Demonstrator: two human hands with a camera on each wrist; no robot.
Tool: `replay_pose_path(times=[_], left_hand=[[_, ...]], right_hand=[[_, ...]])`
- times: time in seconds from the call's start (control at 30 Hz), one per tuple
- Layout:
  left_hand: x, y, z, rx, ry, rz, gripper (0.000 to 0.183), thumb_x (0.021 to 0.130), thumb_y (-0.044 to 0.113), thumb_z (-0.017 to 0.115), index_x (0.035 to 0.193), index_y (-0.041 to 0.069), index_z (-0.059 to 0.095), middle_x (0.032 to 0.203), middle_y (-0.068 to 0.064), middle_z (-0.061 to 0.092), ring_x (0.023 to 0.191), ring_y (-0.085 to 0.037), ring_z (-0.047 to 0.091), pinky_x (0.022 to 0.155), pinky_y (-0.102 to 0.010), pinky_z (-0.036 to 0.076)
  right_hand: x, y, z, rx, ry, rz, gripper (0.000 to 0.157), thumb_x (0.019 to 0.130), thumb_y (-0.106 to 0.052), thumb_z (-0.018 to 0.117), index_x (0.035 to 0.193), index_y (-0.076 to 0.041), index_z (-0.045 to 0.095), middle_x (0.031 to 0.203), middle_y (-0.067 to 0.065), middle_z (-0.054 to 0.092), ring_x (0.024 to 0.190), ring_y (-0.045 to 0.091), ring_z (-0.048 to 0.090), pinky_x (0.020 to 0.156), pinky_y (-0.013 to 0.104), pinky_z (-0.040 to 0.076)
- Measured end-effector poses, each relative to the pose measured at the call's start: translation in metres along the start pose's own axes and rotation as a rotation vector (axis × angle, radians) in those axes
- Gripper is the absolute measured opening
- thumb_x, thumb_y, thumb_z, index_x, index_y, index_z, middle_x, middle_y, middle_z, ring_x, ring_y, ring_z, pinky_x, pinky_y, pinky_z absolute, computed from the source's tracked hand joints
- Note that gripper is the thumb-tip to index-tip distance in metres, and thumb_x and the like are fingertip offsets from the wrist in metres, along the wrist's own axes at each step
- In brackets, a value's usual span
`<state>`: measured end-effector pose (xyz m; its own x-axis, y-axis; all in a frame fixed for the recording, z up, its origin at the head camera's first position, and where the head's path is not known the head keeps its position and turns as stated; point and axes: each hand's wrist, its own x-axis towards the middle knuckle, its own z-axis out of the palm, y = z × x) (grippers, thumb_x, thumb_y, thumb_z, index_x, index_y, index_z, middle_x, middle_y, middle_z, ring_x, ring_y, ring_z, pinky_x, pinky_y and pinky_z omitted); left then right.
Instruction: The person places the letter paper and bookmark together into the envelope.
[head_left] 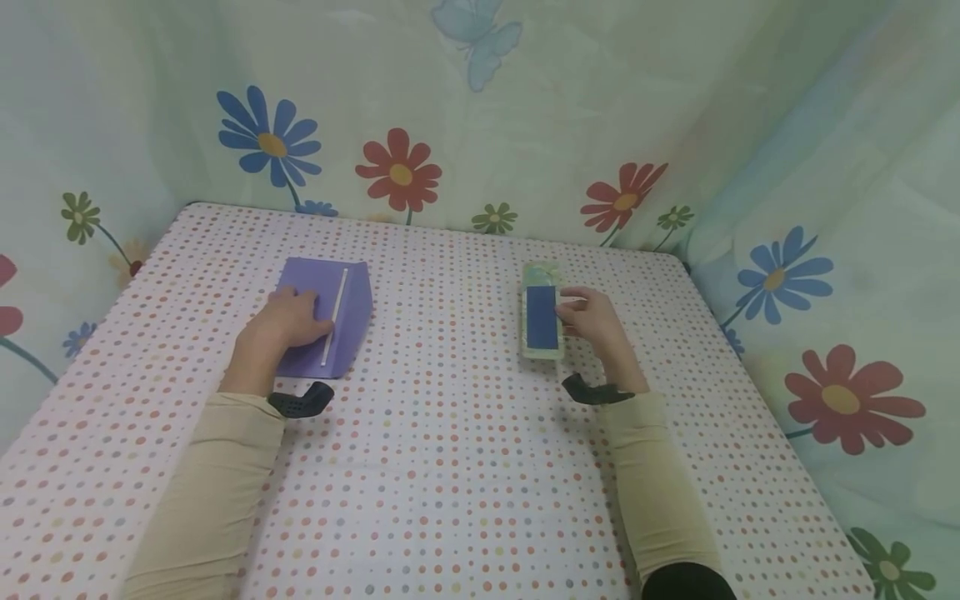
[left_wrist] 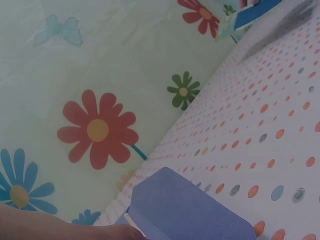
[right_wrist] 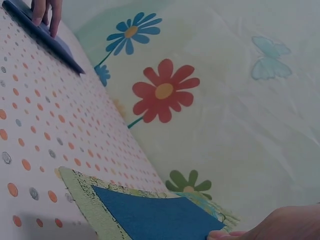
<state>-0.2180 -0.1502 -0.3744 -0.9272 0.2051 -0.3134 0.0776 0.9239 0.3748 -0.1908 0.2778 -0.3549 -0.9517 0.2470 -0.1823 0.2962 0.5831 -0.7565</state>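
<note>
A purple envelope (head_left: 307, 287) with a narrow white strip (head_left: 335, 317) along its flap side lies on the left of the table. My left hand (head_left: 288, 321) rests on it, fingertips pressing down and thumb at the strip. In the left wrist view, the pointed flap (left_wrist: 185, 205) spreads out beyond the thumb. On the right, my right hand (head_left: 592, 321) pinches the right edge of a pale green patterned card (head_left: 542, 273) that bears a dark blue rectangle (head_left: 542, 317). The right wrist view has the thumb on the blue rectangle (right_wrist: 160, 212); the fingers beneath are hidden.
The table (head_left: 442, 433) has a white cover with coloured dots. Behind it and at both sides hangs a pale curtain (head_left: 525, 150) with printed flowers and a butterfly. Black wrist mounts (head_left: 300, 400) sit below both hands.
</note>
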Motion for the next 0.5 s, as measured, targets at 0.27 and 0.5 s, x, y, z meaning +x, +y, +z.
replay_pose_path(times=[0.27,0.5], left_hand=[[-0.001,0.000,-0.001,-0.012,-0.001,0.010,0.074,0.091,0.034,0.049,0.145,-0.009,0.023,0.147,-0.040,0.012,0.135,-0.059,0.011,0.105,-0.068,0.027],[0.001,0.000,0.001,-0.014,0.020,0.000,0.073,0.091,0.033,0.049,0.145,-0.009,0.025,0.147,-0.039,0.014,0.136,-0.058,0.011,0.105,-0.068,0.027]], right_hand=[[0.000,-0.006,0.009,0.027,-0.012,0.002,0.046,0.096,-0.011,0.053,0.140,-0.007,0.043,0.130,0.022,0.055,0.105,0.030,0.062,0.085,0.038,0.055],[0.002,-0.013,0.017,0.046,-0.021,-0.006,0.046,0.096,-0.012,0.054,0.140,-0.009,0.044,0.130,0.021,0.056,0.103,0.029,0.063,0.080,0.033,0.057]])
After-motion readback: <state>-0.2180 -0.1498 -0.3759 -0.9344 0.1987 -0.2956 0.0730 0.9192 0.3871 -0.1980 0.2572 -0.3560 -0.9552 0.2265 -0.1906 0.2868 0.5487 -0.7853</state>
